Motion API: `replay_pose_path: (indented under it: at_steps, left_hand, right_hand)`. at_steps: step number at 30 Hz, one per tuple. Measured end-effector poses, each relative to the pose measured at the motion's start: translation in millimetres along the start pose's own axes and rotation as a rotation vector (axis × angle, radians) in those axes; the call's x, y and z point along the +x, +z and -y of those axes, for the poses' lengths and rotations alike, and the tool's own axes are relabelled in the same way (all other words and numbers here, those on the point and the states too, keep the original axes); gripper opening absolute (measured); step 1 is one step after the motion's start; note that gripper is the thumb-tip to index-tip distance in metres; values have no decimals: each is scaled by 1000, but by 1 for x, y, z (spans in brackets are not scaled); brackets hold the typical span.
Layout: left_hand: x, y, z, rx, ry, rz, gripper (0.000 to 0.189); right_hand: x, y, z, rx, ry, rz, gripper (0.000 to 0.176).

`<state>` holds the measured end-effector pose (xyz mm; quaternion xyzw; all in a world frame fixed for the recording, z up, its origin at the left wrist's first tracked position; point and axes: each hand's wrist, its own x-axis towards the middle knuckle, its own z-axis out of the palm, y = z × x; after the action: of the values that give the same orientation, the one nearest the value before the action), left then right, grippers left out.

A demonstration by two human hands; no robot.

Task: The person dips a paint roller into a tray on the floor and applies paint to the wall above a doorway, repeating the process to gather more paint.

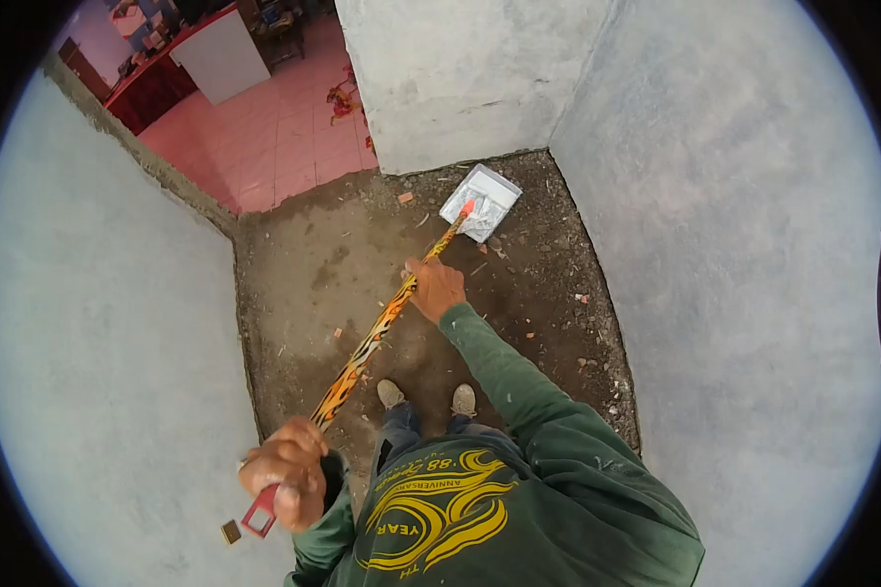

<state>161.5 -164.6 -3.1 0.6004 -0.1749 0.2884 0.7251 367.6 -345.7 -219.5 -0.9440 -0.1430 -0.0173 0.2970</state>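
Observation:
A long pole (pixel 367 347) with a yellow, orange and black animal-print pattern slants across the view. My left hand (pixel 286 472) is closed around its near end, low on the left, where a red loop (pixel 259 513) sticks out. Farther up, my right hand (pixel 438 290) wraps the shaft. The far end has an orange-red part (pixel 468 207) over a shallow tray (pixel 509 184) with white and grey contents, on the ground near the far wall corner. The head at that end cannot be made out clearly against the tray.
Grey plastered walls stand on the left (pixel 117 323), the right (pixel 754 245) and ahead (pixel 470 88). The bare dirt floor (pixel 323 264) has small rubble and brick bits along its edges. At upper left, an opening leads to a pink tiled floor (pixel 274 147) with a red-and-white counter (pixel 220 59).

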Motion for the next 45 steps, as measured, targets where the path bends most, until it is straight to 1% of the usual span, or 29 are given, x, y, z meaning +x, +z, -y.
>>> replay_pose_path:
  at_steps: [1, 3, 5, 7, 8, 10, 11, 12, 15, 16, 18, 20, 22, 25, 27, 28, 29, 31, 33, 35, 37, 38, 39, 40, 42, 43, 45]
  left_hand:
    - [5, -9, -9, -6, 0, -2, 38]
    - [10, -32, -27, -116, 64, -12, 39]
    - [13, -49, -46, -106, 62, -40, 39]
    - [15, -69, -58, -71, 31, -28, 44]
    - [16, -78, -62, -55, 19, -7, 47]
    - [19, -89, -62, -56, 30, -15, 47]
    - [21, -95, -62, -53, 33, -13, 47]
    - [24, -103, -62, -77, 21, 30, 46]
    - [26, -122, -57, -98, 28, 29, 44]
    - [25, -124, -55, -101, 28, 25, 44]
    - [24, -131, -52, -98, 27, -52, 42]
    - [27, -138, -48, -91, 8, -36, 42]
    - [30, -140, -48, -76, -7, -17, 42]
    - [37, -136, -46, -81, -50, -47, 41]
    - [41, -134, -38, -69, -52, 8, 42]
    - [40, -135, -34, -118, -89, -29, 36]
    - [40, -132, -27, -113, -90, -31, 36]
    - [44, -115, -9, -153, -42, -201, 35]
    - [53, -107, 1, -148, -47, -188, 36]
    - [61, -105, 11, -124, -129, -39, 41]
    - [67, -103, 25, -122, -97, -47, 40]
    - [69, -104, 31, -131, -85, -58, 40]
    - [70, -105, 33, -137, -74, -68, 40]
    - [71, -106, 28, -136, -63, -73, 40]
    - [69, -109, 12, -128, -47, -30, 40]
    - [65, -113, 4, -132, -51, -28, 40]
    - [58, -123, -9, -154, -9, -54, 41]
  right_hand:
    - [-3, -10, 13, -6, -11, -19, 30]
    - [-7, -8, 37, -25, -25, -30, 31]
    - [-18, -1, 62, -30, -31, -29, 32]
    - [-21, 3, 83, -59, -20, 35, 35]
    - [-22, 6, 90, -66, -27, 34, 35]
    - [-24, 12, 102, -87, -25, 85, 43]
    - [-23, 19, 106, -96, -33, 89, 43]
    - [-23, 27, 107, -78, -23, 97, 44]
    - [-19, 38, 115, -72, -24, 101, 45]
    - [-19, 39, 117, -74, -28, 100, 46]
    - [-17, 49, 119, -102, -15, 113, 48]
    - [-19, 57, 119, -129, 2, 139, 50]
    - [-19, 64, 116, -128, 14, 87, 29]
    - [-7, 69, 105, -170, 69, 87, 29]
    - [0, 73, 94, -172, 74, 105, 28]
    - [5, 75, 88, -172, 80, 111, 27]
    - [12, 76, 82, -169, 78, 114, 27]
    - [25, 71, 68, -167, 118, 177, 28]
    - [33, 68, 54, -178, 109, 142, 28]
    - [48, 66, 40, -191, 96, 103, 29]
    - [67, 61, 28, -221, 95, 208, 44]
    - [68, 58, 26, -226, 86, 203, 44]
    - [69, 53, 28, -230, 63, 120, 42]
    - [71, 50, 31, -234, 41, 37, 40]
    - [67, 39, 48, -218, 47, 60, 39]
    - [60, 36, 57, -198, 70, 91, 38]
    - [47, 39, 68, -185, 88, 85, 39]
